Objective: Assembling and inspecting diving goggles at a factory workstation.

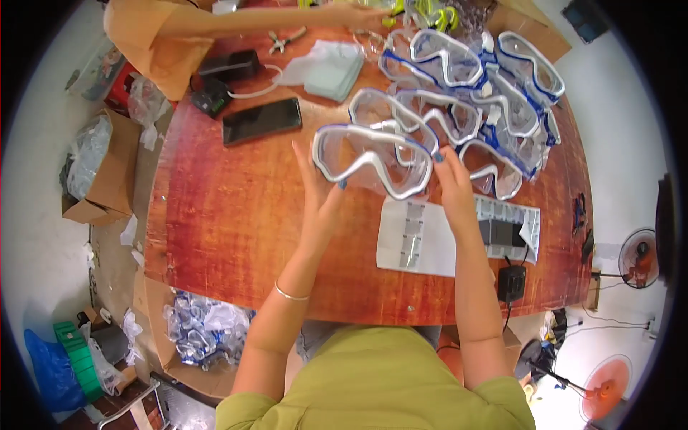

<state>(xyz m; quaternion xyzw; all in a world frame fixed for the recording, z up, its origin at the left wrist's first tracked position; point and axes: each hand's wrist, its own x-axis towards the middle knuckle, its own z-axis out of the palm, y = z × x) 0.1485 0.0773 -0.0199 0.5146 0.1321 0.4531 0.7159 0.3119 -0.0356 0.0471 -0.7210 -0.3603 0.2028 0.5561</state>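
Observation:
A diving mask with a white skirt, clear lens and thin blue rim (370,159) is held up over the table between my two hands. At its left side my left hand (319,188) has the thumb on the lower edge and the fingers behind the frame. My right hand (453,175) pinches the opposite end near the blue rim. Directly behind lies another mask (362,100), partly covered by the held one. Several similar white and blue masks (448,64) are heaped at the far right, their straps tangled. A sheet of labels (433,233) lies under my right forearm.
A black phone (262,121), dark adapters (229,66), pliers (285,41) and pale folded cloths (335,72) lie on the far left. Another person's arm (265,21) reaches across the far edge toward yellow-green pieces (430,14). A black charger (511,283) sits at the near right.

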